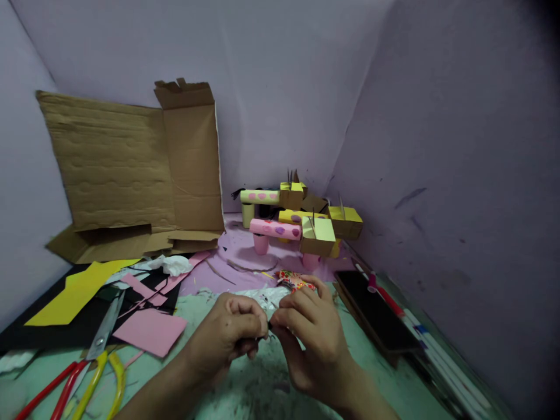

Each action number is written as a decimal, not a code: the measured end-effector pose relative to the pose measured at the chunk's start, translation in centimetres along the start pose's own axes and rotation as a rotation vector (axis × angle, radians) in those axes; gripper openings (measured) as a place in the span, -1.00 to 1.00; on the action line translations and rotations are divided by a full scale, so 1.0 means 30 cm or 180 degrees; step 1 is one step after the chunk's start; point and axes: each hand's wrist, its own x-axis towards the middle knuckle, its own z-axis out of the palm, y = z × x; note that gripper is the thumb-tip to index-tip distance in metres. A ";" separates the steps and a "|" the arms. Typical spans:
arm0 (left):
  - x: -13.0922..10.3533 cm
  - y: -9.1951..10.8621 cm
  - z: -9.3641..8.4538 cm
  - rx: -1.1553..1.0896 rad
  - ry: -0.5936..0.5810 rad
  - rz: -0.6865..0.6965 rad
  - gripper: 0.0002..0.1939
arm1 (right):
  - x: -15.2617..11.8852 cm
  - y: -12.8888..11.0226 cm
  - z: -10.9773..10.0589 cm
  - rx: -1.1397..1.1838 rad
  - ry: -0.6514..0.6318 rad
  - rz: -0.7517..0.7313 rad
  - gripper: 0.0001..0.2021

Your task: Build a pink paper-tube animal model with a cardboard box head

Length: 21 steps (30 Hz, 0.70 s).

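My left hand and my right hand meet above the green tabletop. Between their fingertips is a small black piece, too small to make out exactly. The fingers of both hands are pinched together on it. Just beyond my right hand lies a colourful patterned packet, partly covered by the fingers. Farther back stand several paper animals made of tubes and boxes: a pink one with a pale green-topped head, a yellow one and a pale yellow one.
Scissors with yellow handles and red handles lie at the left, beside pink paper, yellow paper and black sheets. An opened cardboard box stands behind. On the right are a dark phone-like slab and several markers.
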 end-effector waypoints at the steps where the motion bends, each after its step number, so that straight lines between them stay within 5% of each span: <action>1: 0.000 0.003 -0.001 0.0116 0.0127 0.0129 -0.88 | 0.000 -0.001 0.006 0.0072 0.0054 0.0161 -0.84; 7: 0.004 0.010 -0.037 0.0745 0.0379 0.0621 -0.83 | 0.014 0.000 0.003 0.1856 -0.0026 0.2203 -0.89; 10: -0.003 0.009 -0.038 0.1118 0.0427 0.0921 -0.81 | 0.020 -0.009 -0.007 0.2338 -0.0167 0.2863 -0.84; 15: -0.020 -0.005 -0.014 0.2447 0.0542 0.1794 -0.76 | 0.032 -0.029 -0.001 0.2961 -0.0391 0.3396 -0.78; 21: -0.024 -0.041 -0.022 0.4408 0.0461 0.3566 -0.77 | 0.032 -0.026 -0.008 0.3115 -0.0333 0.3558 -0.81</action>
